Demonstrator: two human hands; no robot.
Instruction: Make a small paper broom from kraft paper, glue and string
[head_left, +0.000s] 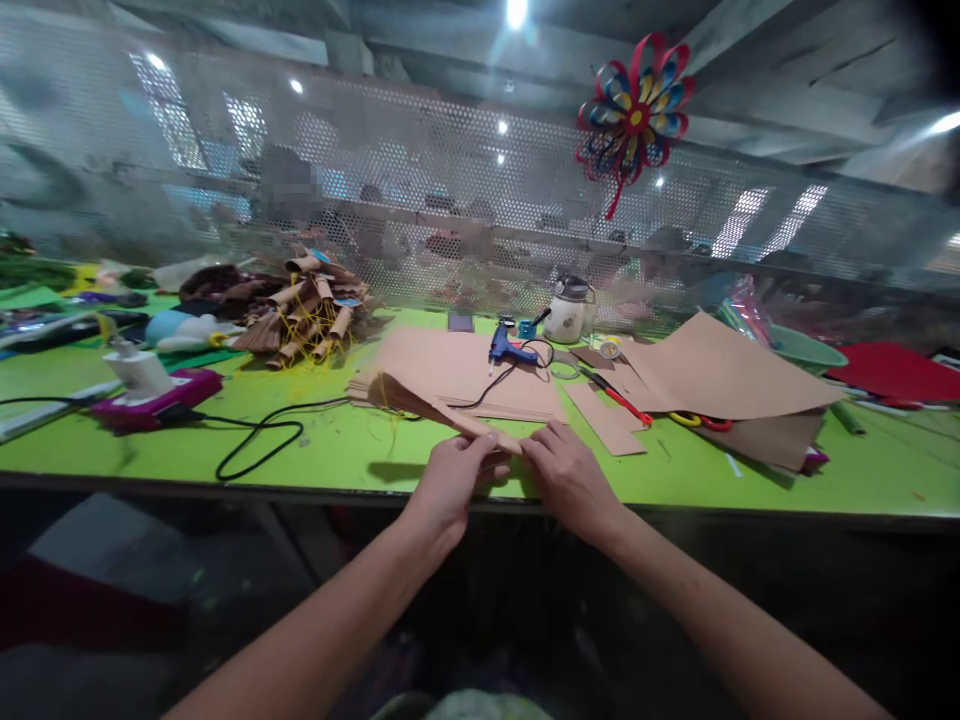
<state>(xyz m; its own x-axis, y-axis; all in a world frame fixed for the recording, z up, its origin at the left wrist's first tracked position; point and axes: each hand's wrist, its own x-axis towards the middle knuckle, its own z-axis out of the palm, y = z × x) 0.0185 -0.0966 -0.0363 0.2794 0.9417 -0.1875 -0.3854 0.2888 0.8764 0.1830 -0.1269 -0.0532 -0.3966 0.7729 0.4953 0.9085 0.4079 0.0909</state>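
My left hand (455, 478) is closed on a folded strip of brown kraft paper (427, 405), thumb on top and fingers beneath. The strip slants from the upper left down to my hands, over the near edge of the table. My right hand (568, 472) pinches the near right end of the same paper. Just behind lies a stack of brown paper sheets (420, 350). On that stack rests a blue glue gun (511, 347) with a black cord.
At the left are a purple power strip (157, 398) with a white plug and a pile of brown paper rolls (315, 310) with yellow strings. To the right lie a red-handled tool (628, 405), large paper sheets (735, 365) and scissors (701, 421). A jar (568, 312) stands behind.
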